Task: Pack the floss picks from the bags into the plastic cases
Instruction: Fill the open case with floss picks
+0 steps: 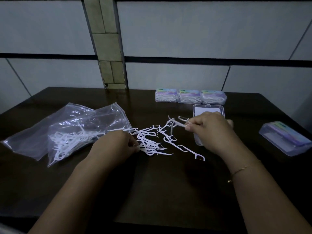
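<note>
Loose floss picks lie spilled at frame centre for easy gathering. The right hand pinches a few over the open case; the left hand pinches more beside the bags, which hold picks. Three filled cases line the upper right.

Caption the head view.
Right hand pinches white plastic floss picks over an open clear plastic case; left hand sorts the pile.

The floss picks are white. The bags are clear. The table is dark brown. The closed cases are clear with purple, blue and green labels. The bracelet is gold.
</note>
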